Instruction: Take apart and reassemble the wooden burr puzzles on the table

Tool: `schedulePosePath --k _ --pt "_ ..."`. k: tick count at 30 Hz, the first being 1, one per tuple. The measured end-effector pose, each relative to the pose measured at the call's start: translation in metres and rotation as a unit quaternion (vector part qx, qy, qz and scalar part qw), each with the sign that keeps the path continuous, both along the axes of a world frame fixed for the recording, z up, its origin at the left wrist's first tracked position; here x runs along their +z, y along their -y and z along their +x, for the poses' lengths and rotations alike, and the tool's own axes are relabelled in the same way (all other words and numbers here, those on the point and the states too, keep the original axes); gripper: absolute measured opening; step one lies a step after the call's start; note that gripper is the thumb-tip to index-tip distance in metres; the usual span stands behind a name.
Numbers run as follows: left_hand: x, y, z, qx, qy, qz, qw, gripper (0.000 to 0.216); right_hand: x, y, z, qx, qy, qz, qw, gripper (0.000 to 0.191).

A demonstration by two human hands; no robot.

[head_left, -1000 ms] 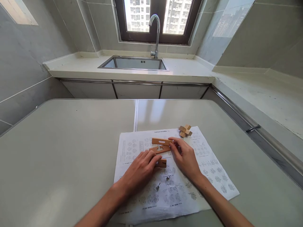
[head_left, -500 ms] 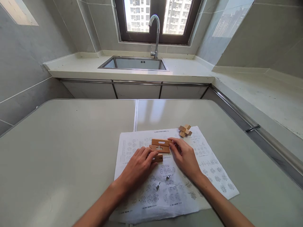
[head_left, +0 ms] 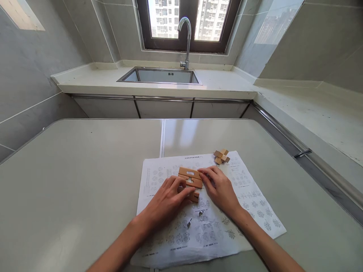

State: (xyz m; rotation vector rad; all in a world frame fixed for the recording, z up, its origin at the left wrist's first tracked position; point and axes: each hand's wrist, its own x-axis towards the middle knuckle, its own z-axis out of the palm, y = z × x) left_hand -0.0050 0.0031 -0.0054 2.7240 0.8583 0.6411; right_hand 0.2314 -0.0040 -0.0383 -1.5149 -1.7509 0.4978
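Three notched wooden puzzle pieces lie on the printed sheet between my hands. The far piece (head_left: 185, 172) has a slot and lies against the middle piece (head_left: 195, 183), both slanting down to the right. My right hand (head_left: 219, 187) pinches the right end of these two with thumb and fingertips. My left hand (head_left: 168, 196) is closed over the near piece (head_left: 195, 197), thumb on top; its left part is hidden under the fingers. An assembled wooden burr puzzle (head_left: 222, 156) sits beyond my right hand, untouched.
The paper sheet (head_left: 210, 241), printed with puzzle diagrams and torn in spots, lies on a pale table (head_left: 85, 181). Past the table's far edge are a counter (head_left: 224, 81) with a sink (head_left: 159, 76) and a tap (head_left: 187, 41). Another counter (head_left: 317, 105) runs along the right.
The far and middle pieces have turned from nearly level to slanting down rightward. The near piece has tilted and shifted slightly toward me, and my left thumb has moved right.
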Motion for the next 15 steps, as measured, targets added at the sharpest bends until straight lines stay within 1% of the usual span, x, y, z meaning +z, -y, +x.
schedulePosePath --k 3,6,11,15 --pt "0.0002 0.0012 -0.0016 -0.002 -0.010 0.000 1.000 0.027 0.0006 0.0004 -0.0004 0.006 0.011 0.005 1.000 0.026" --pt "-0.0007 0.0021 -0.0019 -0.005 0.007 0.004 1.000 0.031 0.0019 0.0012 -0.0014 0.013 0.024 0.009 1.000 0.026" --pt "-0.0045 0.0013 0.0004 0.009 0.011 -0.009 1.000 0.059 0.0045 0.0020 -0.0026 0.039 0.035 0.020 0.998 0.026" --pt "-0.0063 -0.0005 0.0007 -0.005 0.005 -0.022 1.000 0.068 0.0053 0.0018 -0.0027 0.058 0.044 0.043 0.996 0.026"
